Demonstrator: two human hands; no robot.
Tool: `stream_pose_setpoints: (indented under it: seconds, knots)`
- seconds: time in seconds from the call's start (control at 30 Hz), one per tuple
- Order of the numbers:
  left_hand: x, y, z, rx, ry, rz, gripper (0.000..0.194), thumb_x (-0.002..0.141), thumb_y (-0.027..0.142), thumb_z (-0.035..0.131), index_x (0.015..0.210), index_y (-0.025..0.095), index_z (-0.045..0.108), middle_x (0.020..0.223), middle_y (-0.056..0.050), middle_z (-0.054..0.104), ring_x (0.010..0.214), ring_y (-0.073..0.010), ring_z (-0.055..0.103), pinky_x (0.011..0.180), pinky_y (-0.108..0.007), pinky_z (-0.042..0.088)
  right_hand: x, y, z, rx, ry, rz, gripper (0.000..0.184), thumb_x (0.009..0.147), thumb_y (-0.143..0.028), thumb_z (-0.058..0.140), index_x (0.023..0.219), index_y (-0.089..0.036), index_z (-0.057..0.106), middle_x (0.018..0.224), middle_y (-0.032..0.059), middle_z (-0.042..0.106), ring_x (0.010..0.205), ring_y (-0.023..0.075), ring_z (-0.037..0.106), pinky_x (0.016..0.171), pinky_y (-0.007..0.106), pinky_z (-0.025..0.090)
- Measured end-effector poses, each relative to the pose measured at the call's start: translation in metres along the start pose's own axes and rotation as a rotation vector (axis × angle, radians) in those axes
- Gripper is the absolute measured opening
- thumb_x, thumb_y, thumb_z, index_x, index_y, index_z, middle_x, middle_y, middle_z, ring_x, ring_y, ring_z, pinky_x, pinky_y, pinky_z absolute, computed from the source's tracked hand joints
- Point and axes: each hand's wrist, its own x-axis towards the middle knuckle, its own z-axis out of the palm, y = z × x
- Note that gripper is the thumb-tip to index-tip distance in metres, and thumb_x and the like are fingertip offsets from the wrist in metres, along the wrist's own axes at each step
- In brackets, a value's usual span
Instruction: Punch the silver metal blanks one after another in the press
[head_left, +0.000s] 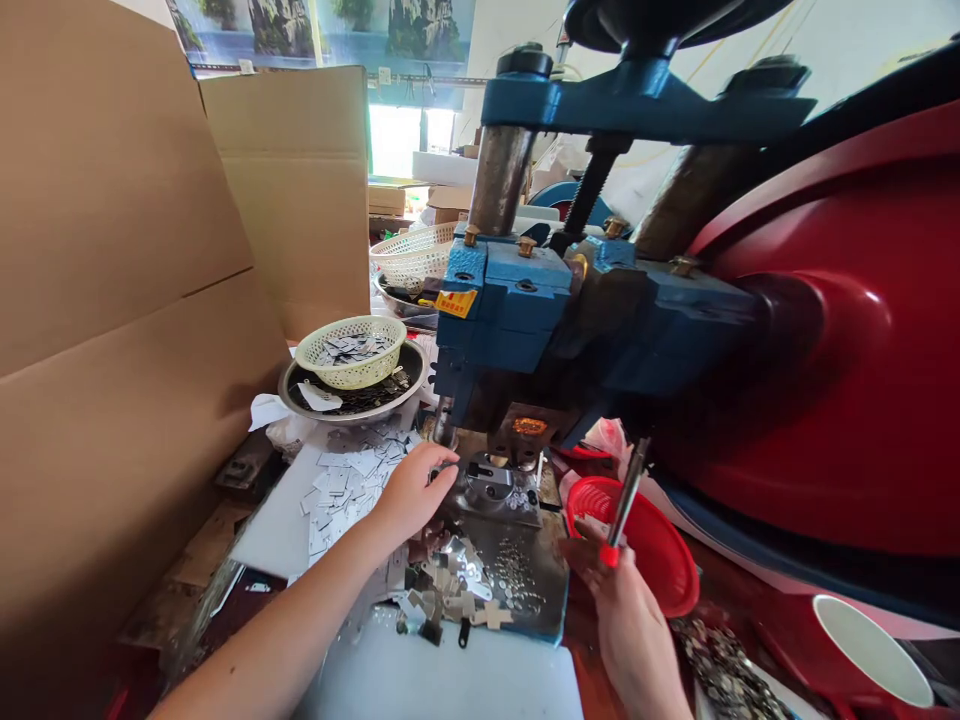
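My left hand (416, 490) reaches to the left edge of the metal die (491, 485) under the blue press (510, 320). Its thumb and forefinger come close together in a pinch; whatever is between them is too small to make out. My right hand (630, 625) is closed around the red lower end of a slim metal lever (628, 490), right of the die. Flat metal pieces (450, 585) and small round slugs (517, 575) lie scattered on the plate in front of the die. A heap of thin metal blanks (349, 490) lies beside my left forearm.
A cream basket (351, 378) of blanks sits in a metal bowl (360, 412) at left. Cardboard (112, 250) walls the left side. Near my right hand are a red basket (675, 570), a pile of scrap (724, 660) and a large red flywheel (862, 330).
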Motion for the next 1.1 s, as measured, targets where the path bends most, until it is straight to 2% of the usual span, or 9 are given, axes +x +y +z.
stream_pose_setpoints:
  seconds: [0.13, 0.27, 0.47, 0.63, 0.7, 0.77, 0.87, 1.0, 1.1]
  knots:
    - [-0.041, 0.005, -0.009, 0.000, -0.018, 0.008, 0.018, 0.086, 0.022, 0.050, 0.097, 0.023, 0.063, 0.105, -0.004, 0.063, 0.101, -0.0194, 0.058, 0.093, -0.037, 0.046, -0.015, -0.007, -0.015, 0.135, 0.016, -0.034, 0.048, 0.081, -0.062, 0.047, 0.099, -0.022, 0.065, 0.094, 0.0083, 0.072, 0.092, 0.0260, 0.066, 0.079, 0.040, 0.053]
    - [-0.084, 0.009, -0.005, 0.040, -0.071, 0.085, 0.019, 0.086, 0.021, 0.049, 0.097, 0.025, 0.064, 0.105, -0.005, 0.063, 0.099, -0.0211, 0.059, 0.088, -0.038, 0.050, -0.013, -0.013, -0.015, -0.004, 0.019, 0.005, 0.046, 0.072, -0.059, 0.062, 0.094, -0.020, 0.069, 0.096, 0.0093, 0.071, 0.093, 0.0267, 0.065, 0.078, 0.036, 0.053]
    - [-0.129, -0.003, 0.004, 0.147, -0.077, 0.220, 0.023, 0.085, 0.021, 0.050, 0.102, 0.030, 0.062, 0.101, -0.008, 0.064, 0.096, -0.0244, 0.060, 0.082, -0.041, 0.054, 0.001, -0.007, -0.009, -0.141, 0.009, -0.120, 0.049, 0.076, -0.061, 0.055, 0.098, -0.020, 0.068, 0.095, 0.0091, 0.071, 0.091, 0.0260, 0.064, 0.083, 0.037, 0.050]
    - [-0.137, -0.009, 0.005, 0.180, -0.036, 0.303, 0.027, 0.083, 0.016, 0.051, 0.105, 0.030, 0.058, 0.100, -0.008, 0.063, 0.094, -0.0242, 0.060, 0.081, -0.041, 0.054, 0.009, 0.010, -0.001, -0.112, 0.029, -0.223, 0.055, 0.078, -0.066, 0.047, 0.101, -0.019, 0.063, 0.093, 0.0093, 0.070, 0.089, 0.0248, 0.063, 0.081, 0.037, 0.049]
    - [-0.135, -0.010, 0.005, 0.181, -0.018, 0.320, 0.028, 0.082, 0.015, 0.051, 0.105, 0.030, 0.058, 0.100, -0.008, 0.062, 0.094, -0.0238, 0.060, 0.080, -0.040, 0.054, 0.008, 0.017, 0.003, -0.028, 0.043, -0.192, 0.061, 0.082, -0.068, 0.036, 0.107, -0.018, 0.060, 0.089, 0.0092, 0.069, 0.084, 0.0238, 0.064, 0.075, 0.037, 0.051]
    - [-0.134, -0.010, 0.005, 0.173, -0.012, 0.331, 0.029, 0.082, 0.014, 0.052, 0.105, 0.030, 0.058, 0.099, -0.008, 0.063, 0.093, -0.0235, 0.060, 0.080, -0.039, 0.054, 0.009, 0.019, 0.008, -0.017, 0.091, -0.131, 0.061, 0.081, -0.068, 0.037, 0.107, -0.017, 0.059, 0.083, 0.0077, 0.069, 0.075, 0.0225, 0.064, 0.068, 0.036, 0.052]
    - [-0.134, -0.010, 0.007, 0.169, -0.011, 0.311, 0.028, 0.082, 0.014, 0.051, 0.105, 0.030, 0.058, 0.099, -0.007, 0.063, 0.092, -0.0233, 0.060, 0.079, -0.039, 0.053, 0.019, 0.013, 0.023, -0.234, 0.081, -0.123, 0.048, 0.077, -0.060, 0.052, 0.096, -0.018, 0.064, 0.080, 0.0067, 0.069, 0.075, 0.0229, 0.064, 0.071, 0.035, 0.051]
    - [-0.138, -0.008, 0.009, 0.182, -0.030, 0.316, 0.026, 0.083, 0.013, 0.050, 0.103, 0.028, 0.060, 0.097, -0.006, 0.064, 0.090, -0.0215, 0.060, 0.080, -0.038, 0.052, 0.047, -0.006, 0.056, -0.525, -0.120, -0.302, 0.042, 0.078, -0.052, 0.051, 0.098, -0.019, 0.066, 0.092, 0.0082, 0.069, 0.087, 0.0242, 0.063, 0.080, 0.037, 0.047]
    - [-0.134, -0.007, 0.004, 0.208, -0.053, 0.324, 0.025, 0.084, 0.013, 0.050, 0.101, 0.026, 0.062, 0.098, -0.006, 0.064, 0.090, -0.0207, 0.059, 0.080, -0.037, 0.050, 0.064, -0.013, 0.077, -0.615, -0.136, -0.330, 0.036, 0.072, -0.051, 0.056, 0.087, -0.020, 0.067, 0.086, 0.0072, 0.068, 0.083, 0.0240, 0.062, 0.076, 0.035, 0.046]
